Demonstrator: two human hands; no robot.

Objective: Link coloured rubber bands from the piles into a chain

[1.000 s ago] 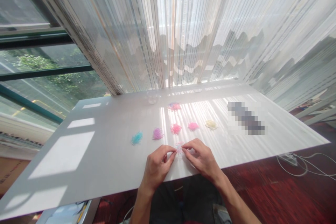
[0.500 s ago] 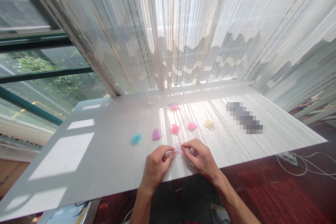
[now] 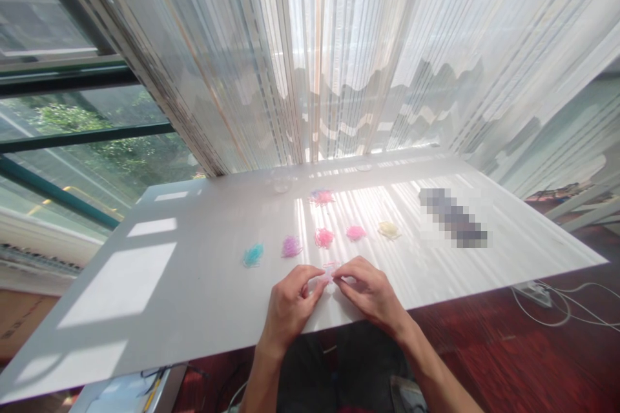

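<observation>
My left hand [image 3: 293, 300] and my right hand [image 3: 369, 288] meet near the table's front edge, fingertips pinched close together. Between them shows something small, thin and pale pink [image 3: 329, 275], partly hidden by the fingers; it looks like a rubber band, too small to be sure. A few pink strands [image 3: 331, 264] lie just beyond the fingertips. Farther off, small heaps of what look like thin rubber bands form a row: teal [image 3: 253, 255], purple [image 3: 291, 246], red-pink [image 3: 323, 237], bright pink [image 3: 356, 232] and pale yellow [image 3: 389, 230]. Behind these lies a mixed pink and blue heap [image 3: 321, 197].
The white table [image 3: 208, 297] carries sunlight stripes. A clear round container [image 3: 283, 184] stands at the back, and a blurred-out dark object [image 3: 454, 218] lies to the right. Pale curtains [image 3: 334, 58] hang behind. White cables [image 3: 557, 303] trail on the floor at right.
My fingertips have come slightly closer together over the pale pink thing, and less of it shows. The heaps lie as before; the view has shifted a little.
</observation>
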